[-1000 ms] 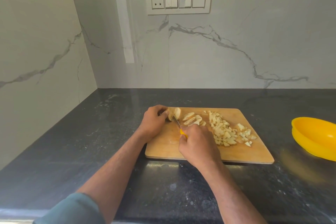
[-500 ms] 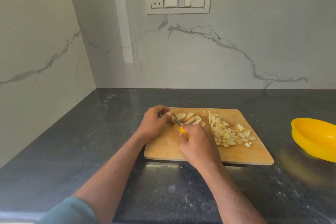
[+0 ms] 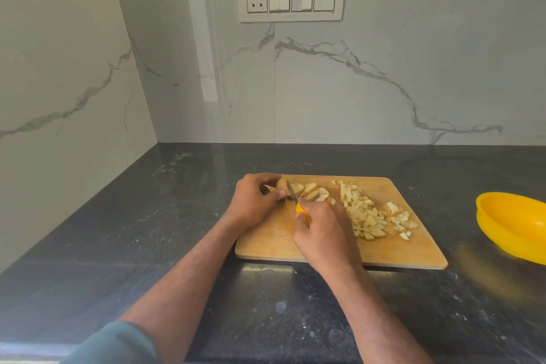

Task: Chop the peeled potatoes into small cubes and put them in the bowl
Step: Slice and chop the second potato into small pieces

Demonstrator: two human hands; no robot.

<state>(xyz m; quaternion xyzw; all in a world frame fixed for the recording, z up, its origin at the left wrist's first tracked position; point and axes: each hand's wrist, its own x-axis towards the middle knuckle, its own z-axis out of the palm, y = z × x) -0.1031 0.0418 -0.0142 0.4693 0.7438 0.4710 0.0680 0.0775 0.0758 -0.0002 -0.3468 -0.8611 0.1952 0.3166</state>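
Slicing: one knife (image 3: 292,193), two hands, one bowl (image 3: 514,226)

Dark stone counter (image 3: 153,239) (shiny, w/ pale specks). On it: wood cutting board (image 3: 413,257) in the middle, yellow bowl (image 3: 514,224) at right.
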